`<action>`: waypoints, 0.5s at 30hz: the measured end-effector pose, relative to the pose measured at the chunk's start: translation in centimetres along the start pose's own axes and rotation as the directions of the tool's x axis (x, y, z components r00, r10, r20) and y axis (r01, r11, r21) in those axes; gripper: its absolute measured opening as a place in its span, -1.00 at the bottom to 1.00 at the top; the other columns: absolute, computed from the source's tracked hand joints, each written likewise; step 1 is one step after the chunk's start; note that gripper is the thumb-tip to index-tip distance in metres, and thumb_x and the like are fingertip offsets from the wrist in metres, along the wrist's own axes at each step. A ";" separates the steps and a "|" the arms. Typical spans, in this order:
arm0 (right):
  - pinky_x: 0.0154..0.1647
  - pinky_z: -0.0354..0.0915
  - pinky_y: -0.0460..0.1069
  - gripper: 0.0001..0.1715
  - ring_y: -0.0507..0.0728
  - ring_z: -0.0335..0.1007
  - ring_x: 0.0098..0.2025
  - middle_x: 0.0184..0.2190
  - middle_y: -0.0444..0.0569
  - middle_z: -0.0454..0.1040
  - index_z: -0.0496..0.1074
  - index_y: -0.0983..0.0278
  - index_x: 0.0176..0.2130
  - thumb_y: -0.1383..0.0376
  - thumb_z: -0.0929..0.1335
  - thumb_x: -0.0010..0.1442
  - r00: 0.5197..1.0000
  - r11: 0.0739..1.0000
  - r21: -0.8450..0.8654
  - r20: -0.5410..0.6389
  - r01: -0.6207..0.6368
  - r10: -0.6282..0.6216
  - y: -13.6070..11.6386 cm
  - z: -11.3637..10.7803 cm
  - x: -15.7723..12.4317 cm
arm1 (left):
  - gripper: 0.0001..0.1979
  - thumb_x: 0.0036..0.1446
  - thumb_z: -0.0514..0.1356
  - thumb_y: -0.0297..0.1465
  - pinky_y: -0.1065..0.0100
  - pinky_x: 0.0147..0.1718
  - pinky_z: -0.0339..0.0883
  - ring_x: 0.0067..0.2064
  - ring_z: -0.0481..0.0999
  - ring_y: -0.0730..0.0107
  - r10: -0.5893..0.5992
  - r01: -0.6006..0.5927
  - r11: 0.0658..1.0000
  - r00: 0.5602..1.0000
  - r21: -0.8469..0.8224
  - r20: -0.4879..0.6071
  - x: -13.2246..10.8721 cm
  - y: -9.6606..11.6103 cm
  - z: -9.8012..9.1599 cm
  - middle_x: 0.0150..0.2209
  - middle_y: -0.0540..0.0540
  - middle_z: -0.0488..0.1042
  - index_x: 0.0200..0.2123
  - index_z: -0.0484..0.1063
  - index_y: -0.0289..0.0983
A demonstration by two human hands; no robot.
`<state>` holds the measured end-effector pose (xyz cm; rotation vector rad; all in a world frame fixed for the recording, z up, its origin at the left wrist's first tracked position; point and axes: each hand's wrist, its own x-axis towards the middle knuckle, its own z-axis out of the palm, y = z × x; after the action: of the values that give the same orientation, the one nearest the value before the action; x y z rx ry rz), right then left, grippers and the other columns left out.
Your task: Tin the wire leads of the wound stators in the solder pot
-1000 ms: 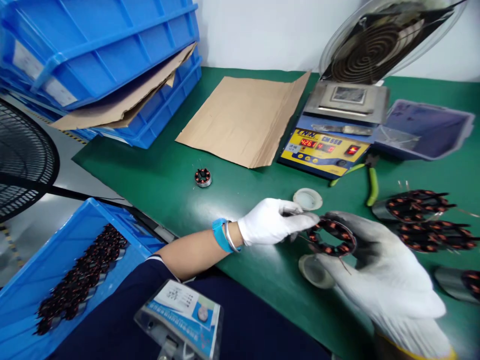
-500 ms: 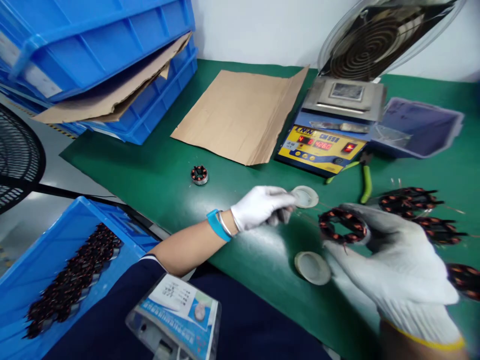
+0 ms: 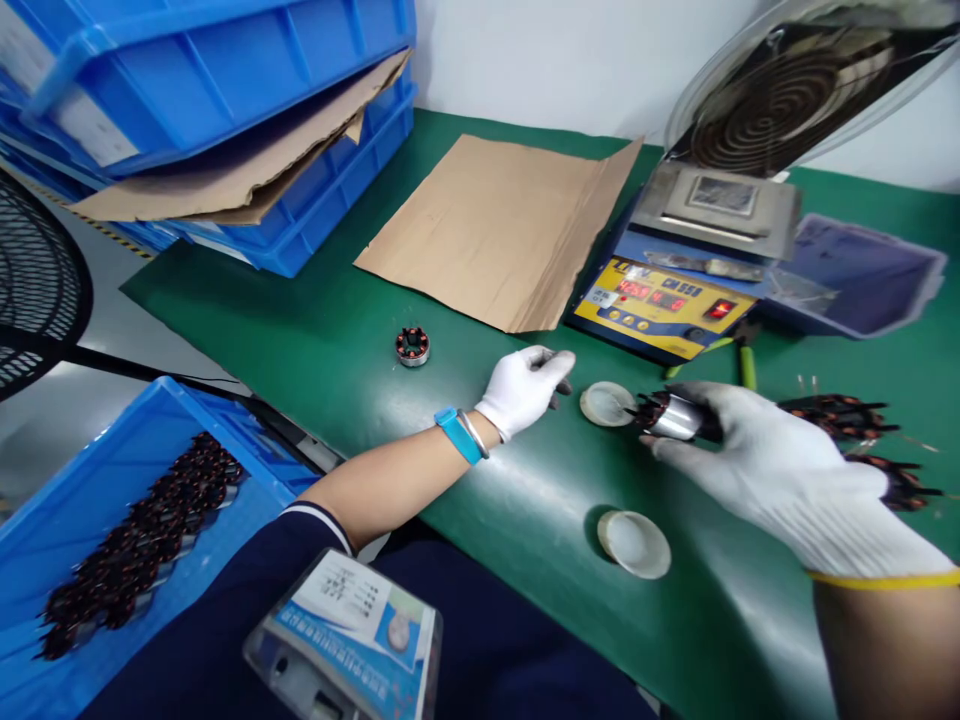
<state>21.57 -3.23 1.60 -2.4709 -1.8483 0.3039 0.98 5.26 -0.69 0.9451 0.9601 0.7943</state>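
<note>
My right hand (image 3: 780, 465), in a white glove, grips a small motor stator (image 3: 679, 417) by its silver ring. The stator lies on its side, its dark end facing left beside a shallow whitish cup (image 3: 609, 404); a thin wire runs toward that cup. Left of the cup, my gloved left hand (image 3: 527, 388) hovers with thumb and fingers curled together; whatever is between them, if anything, is hidden. Another stator (image 3: 412, 347) stands alone on the green table, farther left. Several more stators (image 3: 840, 415) lie behind my right hand, partly covered by it.
A second cup (image 3: 634, 545) sits nearer me. Behind are a yellow-and-blue soldering pot (image 3: 660, 310), green-handled pliers (image 3: 746, 365), a purple bin (image 3: 870, 275) and a cardboard sheet (image 3: 499, 230). Blue crates (image 3: 247, 90) rise at left; a blue bin (image 3: 262, 470) holds many stators.
My right hand has turned the stator from facing up onto its side, next to the far cup. My left hand has drawn back left, away from that cup.
</note>
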 end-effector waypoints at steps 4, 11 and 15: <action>-0.36 0.24 0.02 -0.32 0.23 0.46 -0.17 -0.12 0.06 0.50 0.44 0.21 0.07 -0.04 0.37 0.02 0.998 0.999 0.021 -0.052 -0.035 0.036 -0.4 -1.2 -0.2 | -0.75 0.24 0.16 -0.33 0.53 -0.59 0.17 -0.64 0.27 0.65 0.004 -0.004 1.000 1.000 -0.003 -0.001 0.1 -0.1 0.0 -0.60 0.11 0.36 -0.48 0.29 -0.29; -0.35 0.28 0.04 -0.26 0.22 0.45 -0.24 -0.14 0.07 0.50 0.44 0.22 0.07 -0.06 0.36 -0.03 0.999 0.999 0.029 0.033 -0.041 0.040 -0.5 -1.2 -0.8 | -0.75 0.22 0.17 -0.33 0.51 -0.58 0.19 -0.65 0.27 0.64 0.042 -0.043 0.999 0.999 0.003 0.023 0.2 -0.5 0.1 -0.60 0.10 0.37 -0.49 0.28 -0.29; -0.22 0.34 0.11 -0.17 0.28 0.45 -0.17 -0.10 0.01 0.49 0.42 0.15 0.09 -0.10 0.36 -0.14 0.995 0.996 0.037 0.072 -0.077 0.074 -0.5 -0.4 0.1 | -0.76 0.22 0.16 -0.35 0.52 -0.60 0.18 -0.65 0.26 0.64 0.032 -0.032 0.999 0.999 0.017 0.021 0.2 -0.3 0.1 -0.60 0.11 0.36 -0.49 0.28 -0.29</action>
<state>21.23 -2.96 2.08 -2.5392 -1.7583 0.4317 1.16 5.29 -1.01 0.9844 0.9375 0.8030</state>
